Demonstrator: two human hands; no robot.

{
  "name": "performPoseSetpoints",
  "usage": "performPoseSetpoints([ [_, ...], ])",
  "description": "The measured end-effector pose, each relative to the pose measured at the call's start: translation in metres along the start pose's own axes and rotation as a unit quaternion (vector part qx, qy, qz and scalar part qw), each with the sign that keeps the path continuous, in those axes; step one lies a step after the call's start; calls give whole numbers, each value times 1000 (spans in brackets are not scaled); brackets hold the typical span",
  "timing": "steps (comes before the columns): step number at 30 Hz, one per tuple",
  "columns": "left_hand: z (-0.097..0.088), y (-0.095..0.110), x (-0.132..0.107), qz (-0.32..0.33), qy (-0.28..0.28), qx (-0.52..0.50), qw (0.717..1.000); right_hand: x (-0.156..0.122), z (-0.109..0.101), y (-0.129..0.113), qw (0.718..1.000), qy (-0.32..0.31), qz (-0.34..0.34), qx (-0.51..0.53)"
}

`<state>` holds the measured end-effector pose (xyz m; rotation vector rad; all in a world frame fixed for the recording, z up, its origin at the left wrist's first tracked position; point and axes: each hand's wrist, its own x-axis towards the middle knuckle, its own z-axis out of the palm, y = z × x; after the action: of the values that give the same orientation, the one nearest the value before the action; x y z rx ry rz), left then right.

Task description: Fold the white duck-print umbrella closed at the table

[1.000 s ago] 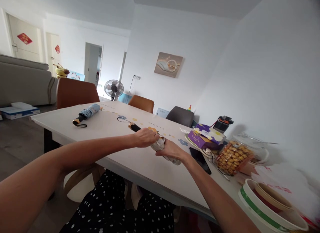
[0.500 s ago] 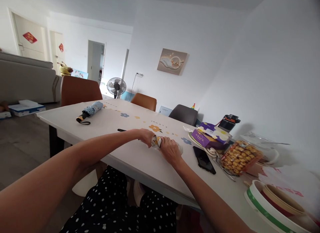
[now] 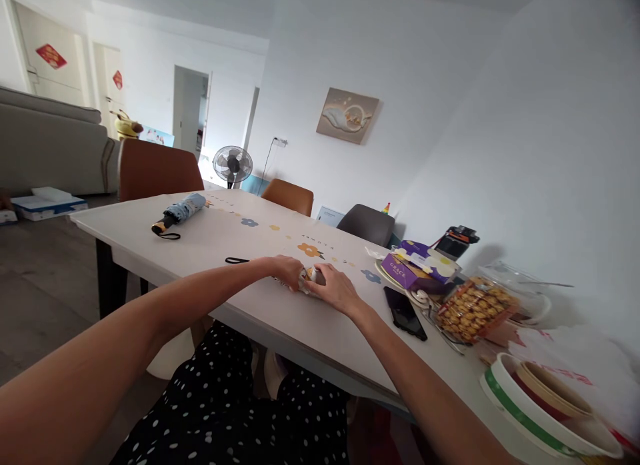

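Both hands are at the table's near side, around a pale folded umbrella (image 3: 313,274) with a yellowish print, mostly hidden by the fingers. My left hand (image 3: 287,271) is closed round its left part. A black strap (image 3: 237,260) sticks out on the table left of that hand. From the right, my right hand (image 3: 334,288) holds the other part, thumb on top and fingers curled round it. A second folded umbrella (image 3: 184,210), light blue with a black handle and strap, lies on the table at the left.
A black phone (image 3: 405,314) lies right of my hands. Beyond it are a purple tissue box (image 3: 405,270), a jar of snacks (image 3: 475,310), a black bottle (image 3: 457,244) and stacked bowls (image 3: 520,412). Chairs (image 3: 159,168) stand along the far side of the table (image 3: 280,318).
My right hand has slid left along the umbrella, closer to my left hand. Its right end, seen beyond the right hand before, no longer shows. The view has shifted slightly.
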<state>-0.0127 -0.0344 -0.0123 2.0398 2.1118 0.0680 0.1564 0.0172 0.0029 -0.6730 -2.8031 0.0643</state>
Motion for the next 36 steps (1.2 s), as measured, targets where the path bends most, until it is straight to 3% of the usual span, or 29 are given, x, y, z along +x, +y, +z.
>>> performPoseSetpoints([
  [3,0,-3,4,-11,-19,-35,999,5,0,-6,996,54,-17,-65],
  [5,0,-5,7,-10,-33,-46,998,8,0,-7,996,65,21,-58],
  [9,0,-9,11,-2,-47,-67,997,12,-1,-4,991,91,96,15],
  [14,0,-9,11,1,-46,-80,996,16,-8,3,977,127,107,136],
  [17,-1,-8,8,2,-48,-72,996,16,-19,6,971,118,91,188],
  [20,-3,-4,4,10,-33,-60,998,15,-29,3,961,76,17,264],
  [24,-3,3,-2,41,-8,9,999,20,-27,-1,943,41,-44,328],
  [29,1,9,-11,83,24,73,994,37,-7,12,933,64,14,354],
  [36,12,10,-24,85,90,99,987,36,16,20,909,18,83,408],
])
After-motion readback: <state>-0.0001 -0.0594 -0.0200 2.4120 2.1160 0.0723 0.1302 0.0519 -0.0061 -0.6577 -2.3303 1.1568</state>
